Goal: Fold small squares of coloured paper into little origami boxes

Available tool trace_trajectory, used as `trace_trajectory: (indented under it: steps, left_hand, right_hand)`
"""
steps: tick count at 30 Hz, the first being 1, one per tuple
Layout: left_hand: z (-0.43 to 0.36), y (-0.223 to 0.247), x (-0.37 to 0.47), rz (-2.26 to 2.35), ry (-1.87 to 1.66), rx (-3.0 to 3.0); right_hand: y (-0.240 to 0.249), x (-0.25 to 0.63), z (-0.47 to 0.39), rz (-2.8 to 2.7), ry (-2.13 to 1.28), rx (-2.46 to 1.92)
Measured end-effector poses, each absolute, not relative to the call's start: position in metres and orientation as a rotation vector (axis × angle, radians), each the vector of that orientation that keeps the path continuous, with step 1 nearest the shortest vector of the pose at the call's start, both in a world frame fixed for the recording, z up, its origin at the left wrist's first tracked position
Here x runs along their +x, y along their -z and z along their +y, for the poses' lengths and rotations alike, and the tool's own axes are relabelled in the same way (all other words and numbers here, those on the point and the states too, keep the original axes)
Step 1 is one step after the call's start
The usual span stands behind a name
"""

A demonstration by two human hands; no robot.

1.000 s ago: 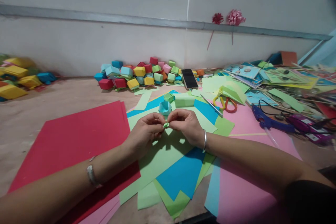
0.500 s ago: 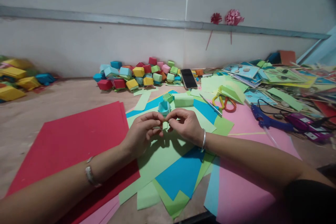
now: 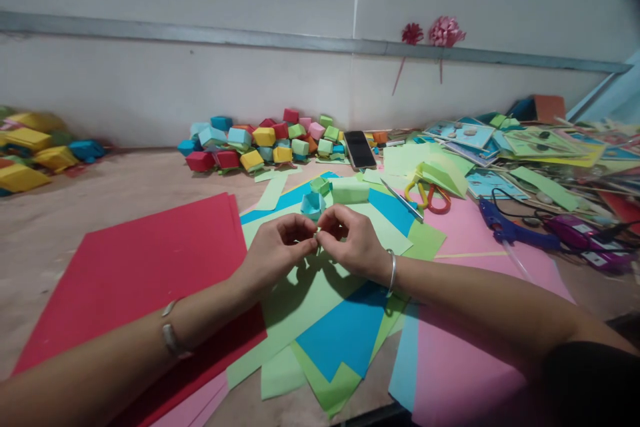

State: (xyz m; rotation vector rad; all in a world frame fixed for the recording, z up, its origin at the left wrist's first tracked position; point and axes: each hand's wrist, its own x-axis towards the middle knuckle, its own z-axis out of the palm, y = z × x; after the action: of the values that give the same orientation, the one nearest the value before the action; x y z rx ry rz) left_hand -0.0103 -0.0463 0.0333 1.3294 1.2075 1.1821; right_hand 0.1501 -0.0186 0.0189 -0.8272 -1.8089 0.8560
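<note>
My left hand [image 3: 279, 247] and my right hand [image 3: 353, 240] meet fingertip to fingertip over pale green sheets [image 3: 300, 300]. Both are closed in a pinch on a small piece of green paper [image 3: 319, 244], mostly hidden by the fingers. Just beyond the fingertips sits a light blue folded paper box [image 3: 313, 205], open at the top. A small green folded piece [image 3: 321, 185] touches its far side, and a rolled pale green paper [image 3: 349, 191] lies to the right. Blue paper [image 3: 345, 330] shows nearer me.
Red sheets [image 3: 150, 273] lie left, pink sheets [image 3: 460, 347] right. Scissors [image 3: 439, 200], a pen-like tool [image 3: 401, 200] and a blue glue gun [image 3: 515, 230] are at the right. Colourful paper boxes [image 3: 264, 137] and a phone [image 3: 359, 150] stand along the wall.
The fingers of both hands have curled and turned around the small green piece, which now shows less. My left thumb has come up to the right thumb.
</note>
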Motion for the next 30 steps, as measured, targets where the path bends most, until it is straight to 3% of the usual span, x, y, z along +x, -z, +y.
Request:
trace_trajectory:
  steps: [7, 19, 30]
  left_hand:
    - [-0.046, -0.034, -0.009, 1.17, -1.174, 1.24]
    - [-0.042, -0.034, -0.011, 1.186, -1.204, 0.796]
    - [-0.043, -0.036, -0.005, 1.111, -1.266, 0.799]
  right_hand:
    - [-0.021, 0.149, -0.02, -1.778, -0.905, -0.829]
    - [-0.008, 0.157, -0.008, -2.104, -0.551, -0.628]
    - [-0.015, 0.146, -0.019, -1.608, -1.062, -0.809]
